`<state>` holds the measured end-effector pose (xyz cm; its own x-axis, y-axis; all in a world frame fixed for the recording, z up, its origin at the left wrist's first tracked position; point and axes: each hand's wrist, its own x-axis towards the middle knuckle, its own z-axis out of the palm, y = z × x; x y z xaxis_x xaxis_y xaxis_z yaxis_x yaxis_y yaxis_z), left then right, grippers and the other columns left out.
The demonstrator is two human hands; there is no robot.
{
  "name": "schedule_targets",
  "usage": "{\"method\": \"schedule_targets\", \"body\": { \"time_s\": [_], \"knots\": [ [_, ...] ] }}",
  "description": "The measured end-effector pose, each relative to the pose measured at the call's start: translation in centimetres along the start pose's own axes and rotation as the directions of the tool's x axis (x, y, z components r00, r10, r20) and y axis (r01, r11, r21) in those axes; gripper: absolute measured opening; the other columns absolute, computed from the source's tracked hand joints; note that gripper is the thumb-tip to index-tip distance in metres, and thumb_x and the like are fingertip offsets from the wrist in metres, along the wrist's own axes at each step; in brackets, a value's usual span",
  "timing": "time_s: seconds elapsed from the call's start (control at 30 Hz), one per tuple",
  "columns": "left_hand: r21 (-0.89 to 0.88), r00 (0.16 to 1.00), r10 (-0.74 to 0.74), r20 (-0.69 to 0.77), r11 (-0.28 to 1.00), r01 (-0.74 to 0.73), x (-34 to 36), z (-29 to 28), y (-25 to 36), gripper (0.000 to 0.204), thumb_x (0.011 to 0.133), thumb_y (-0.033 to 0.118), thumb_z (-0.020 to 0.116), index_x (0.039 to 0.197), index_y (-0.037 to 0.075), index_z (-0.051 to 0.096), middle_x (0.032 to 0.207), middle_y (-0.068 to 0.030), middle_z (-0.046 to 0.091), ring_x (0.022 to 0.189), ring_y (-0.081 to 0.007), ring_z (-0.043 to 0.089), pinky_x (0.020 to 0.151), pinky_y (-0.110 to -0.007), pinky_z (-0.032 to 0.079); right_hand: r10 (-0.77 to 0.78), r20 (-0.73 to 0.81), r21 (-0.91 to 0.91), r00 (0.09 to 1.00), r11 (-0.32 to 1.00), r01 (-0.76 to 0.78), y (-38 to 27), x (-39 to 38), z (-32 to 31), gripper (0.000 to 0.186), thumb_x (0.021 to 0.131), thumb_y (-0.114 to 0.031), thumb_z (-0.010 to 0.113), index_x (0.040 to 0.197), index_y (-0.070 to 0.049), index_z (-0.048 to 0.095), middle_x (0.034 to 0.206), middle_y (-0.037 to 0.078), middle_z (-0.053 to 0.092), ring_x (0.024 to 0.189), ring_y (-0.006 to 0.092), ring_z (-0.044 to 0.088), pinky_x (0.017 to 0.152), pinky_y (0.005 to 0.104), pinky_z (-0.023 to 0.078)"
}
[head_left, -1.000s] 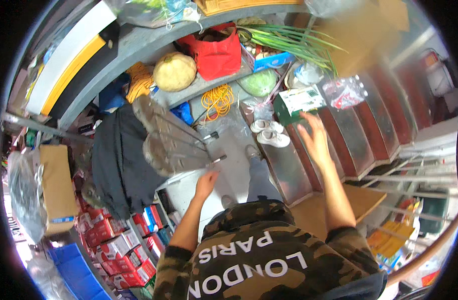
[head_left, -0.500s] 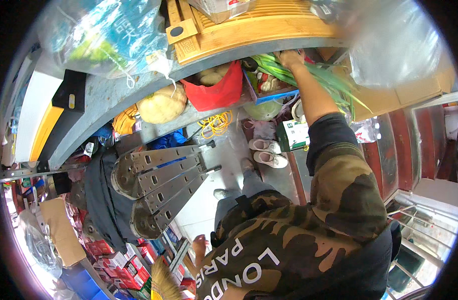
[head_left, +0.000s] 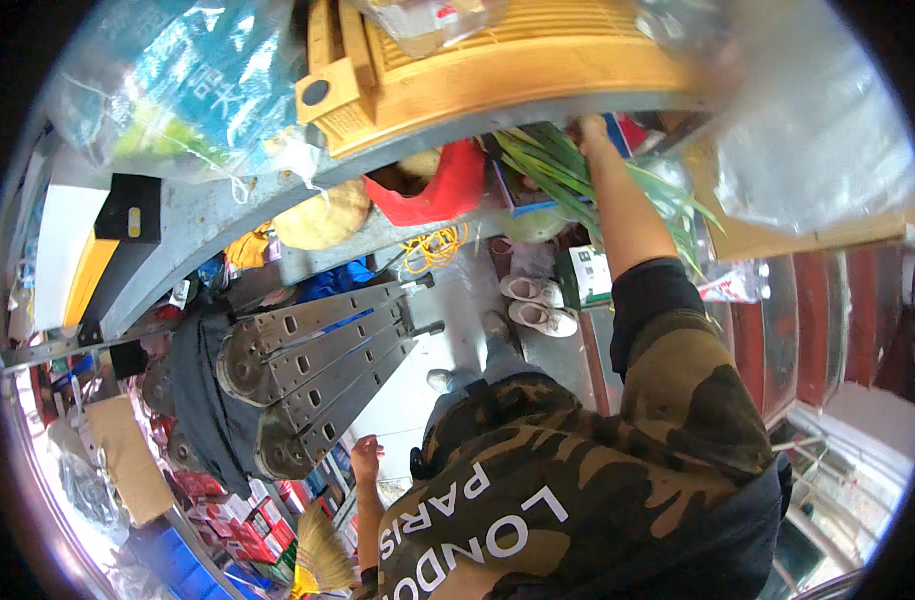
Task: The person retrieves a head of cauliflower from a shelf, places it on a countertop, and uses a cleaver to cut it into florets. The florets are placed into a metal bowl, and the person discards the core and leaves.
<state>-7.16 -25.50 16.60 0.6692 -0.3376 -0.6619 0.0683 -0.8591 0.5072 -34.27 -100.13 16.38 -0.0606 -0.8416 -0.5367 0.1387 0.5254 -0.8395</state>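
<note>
My right hand reaches in under the edge of the grey shelf, beside long green leaves that look like leeks or scallions. Its fingers are largely hidden there, so its grip does not show. The leaves lie partly over a blue-edged box and spread to both sides of my forearm. A red and blue packet-like thing shows right beside the hand. Low at my left side, my left hand hangs with loosely bent fingers, nothing visible in it, near the folded metal ladder.
A bamboo tray and bulging plastic bags load the upper shelf. Beneath are a red bag, a pale pumpkin and a green melon. White shoes and a broom stand lower down.
My right hand has gone deeper under the shelf edge, and the leaves have shifted and spread. The red and blue packet-like thing shows more. My left hand has swung out left, away from my body.
</note>
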Motion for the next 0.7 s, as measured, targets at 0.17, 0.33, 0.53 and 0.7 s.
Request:
{"method": "schedule_targets", "body": {
  "time_s": [0.17,0.33,0.53,0.7],
  "knots": [
    [0.305,0.986,0.164,0.002,0.939,-0.157,-3.3,0.9,-0.2,0.031,0.085,0.030,0.054,0.092,0.002,0.065,0.072,-0.0117,0.066,0.067,-0.0219,0.064,0.063,-0.033,0.049,0.065,0.008,0.366,0.998,0.929,-0.063,-3.1,-1.4,2.2,0.054,0.086,-0.040,0.049,0.122,-0.001,0.047,0.122,0.020,0.052,0.108,0.0371,0.053,0.079,0.0502,0.046],
    [0.256,0.950,0.295,0.098,0.915,-0.311,-7.3,4.1,-4.3,0.037,0.088,0.035,0.047,0.074,0.005,0.064,0.059,-0.0091,0.062,0.057,-0.0180,0.062,0.055,-0.032,0.047,0.077,-0.011,0.418,0.997,0.906,-0.065,-4.5,-0.6,3.1,0.052,0.086,-0.038,0.049,0.121,-0.001,0.047,0.121,0.020,0.052,0.108,0.0365,0.053,0.080,0.0502,0.046],
    [0.430,0.987,0.082,0.139,0.893,-0.135,-7.1,6.7,-7.9,0.020,0.081,0.023,0.059,0.088,0.007,0.068,0.071,-0.0118,0.067,0.061,-0.0183,0.065,0.059,-0.032,0.051,0.091,-0.014,0.445,0.996,0.893,-0.075,-4.2,0.0,3.4,0.050,0.086,-0.036,0.049,0.121,-0.001,0.047,0.120,0.019,0.053,0.107,0.0357,0.053,0.080,0.0502,0.047],
    [0.008,0.988,-0.154,0.016,0.988,0.154,-6.0,6.3,-3.2,0.019,0.084,0.019,0.056,0.085,0.003,0.065,0.067,-0.0089,0.066,0.060,-0.0160,0.065,0.057,-0.029,0.051,0.088,-0.004,0.472,0.996,0.878,-0.075,-4.0,-0.4,3.8,0.048,0.086,-0.034,0.049,0.120,-0.001,0.048,0.120,0.019,0.053,0.107,0.0350,0.054,0.081,0.0501,0.047]
  ]
}}
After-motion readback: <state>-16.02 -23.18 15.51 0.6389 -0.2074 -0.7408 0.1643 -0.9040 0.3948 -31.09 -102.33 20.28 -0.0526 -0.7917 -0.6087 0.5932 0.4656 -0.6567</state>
